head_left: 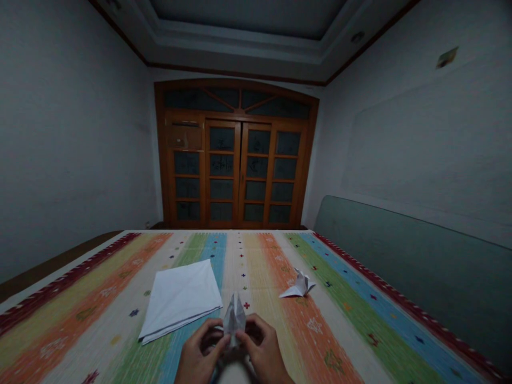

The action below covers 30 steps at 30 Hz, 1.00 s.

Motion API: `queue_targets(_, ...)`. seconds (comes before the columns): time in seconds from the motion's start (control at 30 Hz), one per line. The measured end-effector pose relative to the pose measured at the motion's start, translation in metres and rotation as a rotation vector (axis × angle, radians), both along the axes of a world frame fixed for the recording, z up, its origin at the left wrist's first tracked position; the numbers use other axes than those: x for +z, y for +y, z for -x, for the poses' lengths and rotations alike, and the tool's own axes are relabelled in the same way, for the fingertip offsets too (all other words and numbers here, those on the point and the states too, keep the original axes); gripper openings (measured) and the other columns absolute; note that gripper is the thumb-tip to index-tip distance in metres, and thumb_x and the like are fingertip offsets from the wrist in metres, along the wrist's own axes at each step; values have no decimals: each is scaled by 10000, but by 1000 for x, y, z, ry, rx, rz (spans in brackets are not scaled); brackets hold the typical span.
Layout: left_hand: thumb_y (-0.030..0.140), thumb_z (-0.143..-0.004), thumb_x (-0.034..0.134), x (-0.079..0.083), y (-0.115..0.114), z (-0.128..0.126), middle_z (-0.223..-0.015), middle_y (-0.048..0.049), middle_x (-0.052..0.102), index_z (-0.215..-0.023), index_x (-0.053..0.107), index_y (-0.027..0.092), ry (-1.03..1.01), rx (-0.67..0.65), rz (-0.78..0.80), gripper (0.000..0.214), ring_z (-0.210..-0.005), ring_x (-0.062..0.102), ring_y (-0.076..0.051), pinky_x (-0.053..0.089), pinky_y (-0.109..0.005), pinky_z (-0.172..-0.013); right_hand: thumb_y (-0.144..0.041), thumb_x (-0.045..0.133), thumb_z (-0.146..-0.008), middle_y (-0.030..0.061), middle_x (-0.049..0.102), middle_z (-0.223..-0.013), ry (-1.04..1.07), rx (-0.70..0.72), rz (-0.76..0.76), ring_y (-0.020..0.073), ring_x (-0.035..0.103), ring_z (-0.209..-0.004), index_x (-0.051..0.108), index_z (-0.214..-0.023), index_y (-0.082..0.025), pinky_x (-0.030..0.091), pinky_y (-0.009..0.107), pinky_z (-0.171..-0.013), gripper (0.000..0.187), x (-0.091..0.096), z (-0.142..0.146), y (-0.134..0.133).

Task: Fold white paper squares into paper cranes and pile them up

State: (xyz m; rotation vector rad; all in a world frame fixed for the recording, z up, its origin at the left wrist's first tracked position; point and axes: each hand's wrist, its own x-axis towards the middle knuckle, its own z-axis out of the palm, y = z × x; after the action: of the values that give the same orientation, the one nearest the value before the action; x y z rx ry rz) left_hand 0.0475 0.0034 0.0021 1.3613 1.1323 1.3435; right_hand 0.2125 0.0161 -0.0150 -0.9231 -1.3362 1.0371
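Across a striped woven bedcover (344, 341), we hold a folded white paper model (234, 320) upright between our left hand (200, 349) and right hand (264, 349), both pinching it near its base with curled fingers. Just left of our hands lies a folded white paper square (180, 298); ahead and to the right sits a paper origami bird (300, 285). Glazed wooden doors (236, 170) stand beyond.

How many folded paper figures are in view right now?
2. One paper figure is pinched between the left hand and right hand; another paper figure lies on the striped cloth ahead to the right.
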Motion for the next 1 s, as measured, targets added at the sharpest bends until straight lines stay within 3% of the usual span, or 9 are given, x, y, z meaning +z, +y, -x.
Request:
queue_targets(0.23,598,-700,850,-8,-6,4,-761,-58,771,-869,735,188,49,11,-5,459,-758,759,-283,607,-338,-692,-441,840,-730,15,689,-694,41,55,59,208,664,-666,715,-864,-177,472,263,-596,321,-7,-1,-3)
queue_targets(0.43,550,-680,886,-14,-4,6,-829,-61,776,-944,731,190,-107,-110,72,472,-733,745,-262,600,-337,-656,-351,807,-797,15,701,-713,-39,47,14,204,684,-684,698,-874,-184,498,261,-631,214,-18,-7,-3)
queue_targets(0.53,508,-644,912,-15,-3,3,-877,-65,772,-990,726,187,-151,-155,116,507,-650,711,-224,573,-313,-595,-393,808,-805,26,699,-731,-107,18,-23,206,678,-699,690,-832,-179,503,265,-643,245,-17,-6,-4)
queue_targets(0.63,447,-637,910,-11,-4,1,-838,-66,764,-897,744,177,-131,-150,117,410,-728,715,-254,577,-320,-648,-495,767,-839,27,665,-703,-121,9,-73,197,648,-665,673,-780,-175,487,263,-613,339,-14,-5,-6)
queue_targets(0.73,451,-712,859,-8,-6,2,-820,-62,752,-852,755,178,-75,-173,54,324,-785,700,-266,583,-348,-747,-536,632,-945,63,697,-814,-62,43,-145,210,669,-728,694,-953,-174,517,283,-656,367,-11,-7,-9)
queue_targets(0.87,550,-739,822,-8,-6,5,-797,-49,718,-879,744,175,-61,-221,74,408,-735,673,-255,569,-329,-652,-461,585,-992,80,715,-932,-28,59,-212,208,677,-752,602,-1292,-199,539,282,-650,398,-9,-11,-9)
queue_targets(1.0,576,-700,842,-10,-5,5,-774,-35,685,-857,729,167,-56,-224,104,453,-680,630,-222,544,-299,-593,-361,551,-1008,71,713,-911,-71,24,-295,182,661,-682,622,-1261,-206,537,265,-615,304,-5,-16,-7)
